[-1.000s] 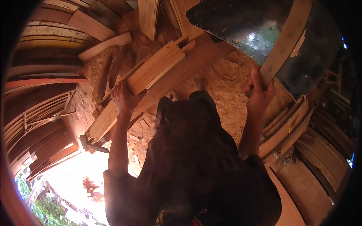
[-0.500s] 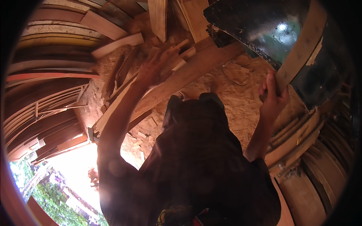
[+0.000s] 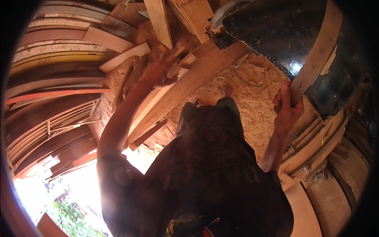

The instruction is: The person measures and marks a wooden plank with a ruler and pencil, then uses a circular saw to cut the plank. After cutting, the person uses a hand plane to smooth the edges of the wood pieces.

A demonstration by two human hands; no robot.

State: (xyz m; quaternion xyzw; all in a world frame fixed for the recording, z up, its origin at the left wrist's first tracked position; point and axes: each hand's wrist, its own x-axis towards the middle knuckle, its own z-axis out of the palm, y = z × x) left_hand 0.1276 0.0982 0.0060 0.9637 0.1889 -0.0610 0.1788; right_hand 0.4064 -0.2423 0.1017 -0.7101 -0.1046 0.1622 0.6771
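Since a second earlier, the left hand [image 3: 156, 73] had lifted off the long plank [image 3: 185, 85] and stretched further up and out, toward the heap of short offcuts [image 3: 182, 63], while the right hand [image 3: 287, 108] kept its place on the curved strip [image 3: 316, 59]. At this moment the left hand hung blurred over the upper part of the plank, fingers loosely spread; whether it held a piece could not be told. That plank lay slanted across the sawdust floor [image 3: 252, 98], from near the dark machine [image 3: 284, 35] down toward the lower left. Right fingers were curled around the lower end of the strip, which leaned along the front of the machine. Bent wooden staves [image 3: 51, 79] were stacked in rows at the left, and more curved pieces [image 3: 316, 146] lay at the right, just below the right hand. Dark-clothed legs [image 3: 213, 114] stood between plank and strip.
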